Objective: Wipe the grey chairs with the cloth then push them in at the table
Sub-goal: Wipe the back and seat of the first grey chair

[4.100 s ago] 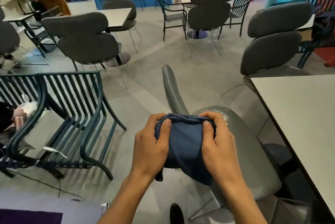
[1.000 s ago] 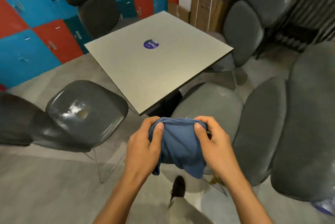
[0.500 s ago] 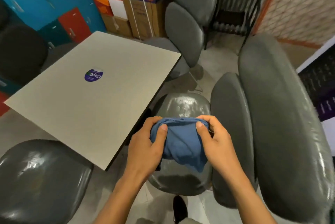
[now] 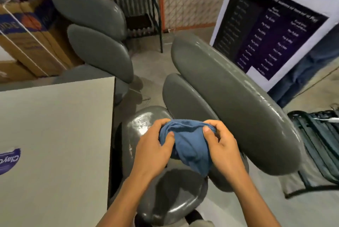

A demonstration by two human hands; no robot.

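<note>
A blue cloth [image 4: 189, 146] is bunched between both hands above the seat of a grey chair [image 4: 229, 94]. My left hand [image 4: 154, 146] grips its left side and my right hand [image 4: 222, 146] pinches its right side. The chair's shiny seat [image 4: 170, 195] lies below my hands, partly under the edge of the pale table [image 4: 55, 135]. Its two-pad backrest rises to the right. A second grey chair [image 4: 95, 37] stands at the table's far side.
Cardboard boxes [image 4: 27, 34] are stacked at the back left. A dark slatted chair [image 4: 139, 10] stands before an orange mesh fence [image 4: 189, 2]. A printed sign board [image 4: 271, 32] leans at the right, with a folded dark slatted chair [image 4: 321, 146] on the floor.
My view has swung to the right, away from the lockers and across the table to the chair beside the sign board. Both hands keep holding the cloth the same way.
</note>
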